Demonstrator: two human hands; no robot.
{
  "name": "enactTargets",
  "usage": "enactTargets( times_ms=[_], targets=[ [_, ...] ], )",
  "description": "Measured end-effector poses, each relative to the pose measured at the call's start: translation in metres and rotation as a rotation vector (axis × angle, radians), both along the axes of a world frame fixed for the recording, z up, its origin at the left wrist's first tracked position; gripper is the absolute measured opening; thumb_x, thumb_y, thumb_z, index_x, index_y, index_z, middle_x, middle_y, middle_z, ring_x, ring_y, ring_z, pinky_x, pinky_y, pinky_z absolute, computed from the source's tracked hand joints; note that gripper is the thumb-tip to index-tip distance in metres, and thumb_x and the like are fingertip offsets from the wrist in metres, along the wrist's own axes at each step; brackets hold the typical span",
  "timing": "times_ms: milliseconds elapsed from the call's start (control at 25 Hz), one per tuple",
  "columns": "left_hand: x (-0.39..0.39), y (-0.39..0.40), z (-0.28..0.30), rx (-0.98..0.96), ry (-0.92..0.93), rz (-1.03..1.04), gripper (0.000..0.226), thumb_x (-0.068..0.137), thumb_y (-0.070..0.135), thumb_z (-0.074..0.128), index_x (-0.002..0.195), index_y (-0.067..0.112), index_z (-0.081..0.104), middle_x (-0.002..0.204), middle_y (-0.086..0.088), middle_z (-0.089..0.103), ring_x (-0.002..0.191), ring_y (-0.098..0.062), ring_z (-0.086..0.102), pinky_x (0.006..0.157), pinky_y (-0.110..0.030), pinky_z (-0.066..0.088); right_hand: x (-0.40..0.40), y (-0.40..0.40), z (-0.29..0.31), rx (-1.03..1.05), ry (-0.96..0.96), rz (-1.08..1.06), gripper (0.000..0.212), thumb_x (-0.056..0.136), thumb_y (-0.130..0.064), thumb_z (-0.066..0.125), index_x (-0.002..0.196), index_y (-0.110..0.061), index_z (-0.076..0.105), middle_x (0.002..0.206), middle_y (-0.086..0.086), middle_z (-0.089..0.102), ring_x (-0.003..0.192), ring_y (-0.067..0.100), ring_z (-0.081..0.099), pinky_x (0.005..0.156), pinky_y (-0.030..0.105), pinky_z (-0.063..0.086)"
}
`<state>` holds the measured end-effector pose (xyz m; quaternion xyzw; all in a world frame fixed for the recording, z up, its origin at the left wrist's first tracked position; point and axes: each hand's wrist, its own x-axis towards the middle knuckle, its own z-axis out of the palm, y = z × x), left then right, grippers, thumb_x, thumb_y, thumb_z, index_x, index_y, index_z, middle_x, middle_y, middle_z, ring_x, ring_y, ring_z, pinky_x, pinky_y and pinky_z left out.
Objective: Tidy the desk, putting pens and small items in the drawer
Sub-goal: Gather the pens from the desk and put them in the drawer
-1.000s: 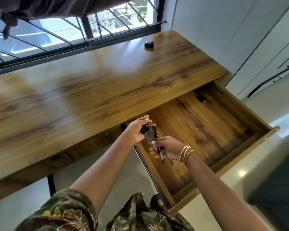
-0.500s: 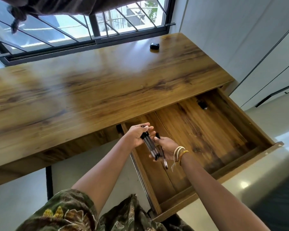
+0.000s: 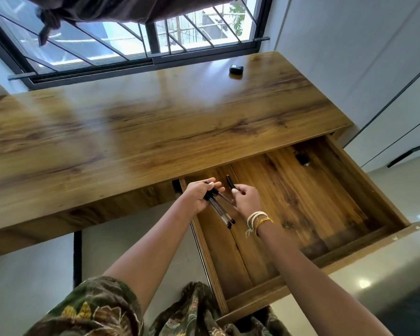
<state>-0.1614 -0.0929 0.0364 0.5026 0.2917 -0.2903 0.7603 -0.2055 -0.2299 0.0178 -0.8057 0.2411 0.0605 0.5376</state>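
My left hand (image 3: 199, 194) grips a bundle of clear pens with black caps (image 3: 220, 209), held over the near left corner of the open wooden drawer (image 3: 364, 243). Right beside it, my right hand (image 3: 246, 201) pinches a single black pen (image 3: 230, 181) that points up and away from the bundle. A small dark item (image 3: 302, 159) lies at the drawer's far end. On the wooden desk (image 3: 141, 127), near the window, sits a small black case (image 3: 236, 69).
The drawer sticks far out from the desk's right side toward me. A barred window (image 3: 131, 47) runs along the desk's back edge, white cabinets (image 3: 386, 81) stand at the right. A black desk leg (image 3: 77, 258) stands at the lower left.
My right hand has drawn one black pen out of the bundle and lifted it toward the desk edge. Both hands sit a little higher; the camera has tilted back.
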Motion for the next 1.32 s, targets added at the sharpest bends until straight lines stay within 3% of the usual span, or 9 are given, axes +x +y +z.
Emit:
enactTargets(
  times_ms=[120,240,400,480,600,720,920,1120,1320],
  targets=[
    [-0.001,0.002,0.004,-0.050,-0.012,0.006,0.025,0.096,-0.004,0.046,0.116,-0.002,0.061,0.106,-0.020,0.068,0.094,-0.030,0.069,0.080,-0.042,0.057,-0.004,0.004,0.009,0.044,-0.100,0.050,0.015,0.087,-0.015,0.067,0.101,-0.013,0.072,0.089,0.004,0.073,0.079,0.018,0.070,0.063,0.024,0.057],
    [0.001,0.002,0.006,-0.101,-0.015,0.025,0.023,0.096,-0.006,0.045,0.113,0.000,0.060,0.107,-0.020,0.068,0.098,-0.033,0.067,0.085,-0.044,0.055,-0.002,0.009,0.009,0.001,-0.094,0.094,0.013,0.082,-0.021,0.073,0.094,-0.017,0.075,0.081,0.001,0.073,0.078,0.019,0.071,0.070,0.035,0.060],
    [0.001,0.008,0.001,-0.078,-0.014,0.014,0.027,0.095,-0.006,0.047,0.119,0.001,0.059,0.105,-0.018,0.066,0.099,-0.031,0.066,0.089,-0.045,0.054,-0.002,0.006,0.015,0.014,-0.033,0.240,0.026,0.082,-0.022,0.073,0.107,-0.017,0.070,0.093,0.005,0.072,0.089,0.020,0.069,0.077,0.039,0.059],
    [0.000,0.011,-0.004,-0.046,-0.016,0.025,0.028,0.096,-0.005,0.047,0.120,0.000,0.059,0.101,-0.017,0.065,0.097,-0.029,0.065,0.090,-0.045,0.054,-0.005,0.009,0.019,0.187,0.099,0.351,0.043,0.083,-0.019,0.073,0.123,-0.016,0.057,0.108,0.010,0.068,0.097,0.024,0.068,0.079,0.038,0.058],
    [-0.003,0.013,-0.004,-0.067,-0.014,0.050,0.024,0.095,-0.007,0.046,0.113,0.001,0.060,0.103,-0.018,0.063,0.093,-0.030,0.068,0.079,-0.044,0.056,-0.011,0.014,0.023,0.547,0.333,0.274,0.053,0.083,-0.016,0.072,0.127,-0.011,0.043,0.110,0.020,0.066,0.090,0.032,0.071,0.070,0.041,0.060],
    [-0.007,0.015,-0.002,-0.077,-0.035,0.044,0.025,0.095,-0.007,0.047,0.114,0.002,0.060,0.110,-0.019,0.063,0.096,-0.030,0.069,0.082,-0.042,0.056,-0.015,0.010,0.026,0.691,0.496,0.333,0.039,0.088,-0.015,0.065,0.120,0.001,0.050,0.097,0.018,0.069,0.084,0.027,0.070,0.075,0.038,0.059],
    [-0.013,0.016,-0.004,-0.115,-0.039,0.053,0.027,0.095,-0.008,0.047,0.118,-0.001,0.057,0.101,-0.019,0.065,0.097,-0.031,0.068,0.086,-0.042,0.055,-0.018,0.006,0.026,0.979,0.578,0.369,0.023,0.094,-0.004,0.052,0.117,0.001,0.049,0.092,0.016,0.065,0.082,0.024,0.067,0.070,0.036,0.059],
    [-0.012,0.024,-0.012,-0.064,-0.093,0.052,0.026,0.093,-0.006,0.052,0.119,0.000,0.056,0.099,-0.018,0.064,0.092,-0.029,0.067,0.087,-0.043,0.055,-0.014,0.012,0.020,0.937,0.549,0.318,0.013,0.097,0.000,0.044,0.108,0.000,0.051,0.082,0.012,0.061,0.068,0.018,0.062,0.061,0.029,0.056],
    [-0.016,0.033,-0.021,0.205,-0.179,0.050,0.049,0.087,-0.004,0.064,0.133,0.009,0.052,0.109,-0.012,0.060,0.099,-0.024,0.064,0.094,-0.044,0.054,-0.001,0.022,0.006,0.873,0.533,0.184,0.014,0.099,0.000,0.035,0.104,-0.002,0.049,0.079,0.010,0.059,0.062,0.015,0.059,0.055,0.028,0.052]
  ],
)
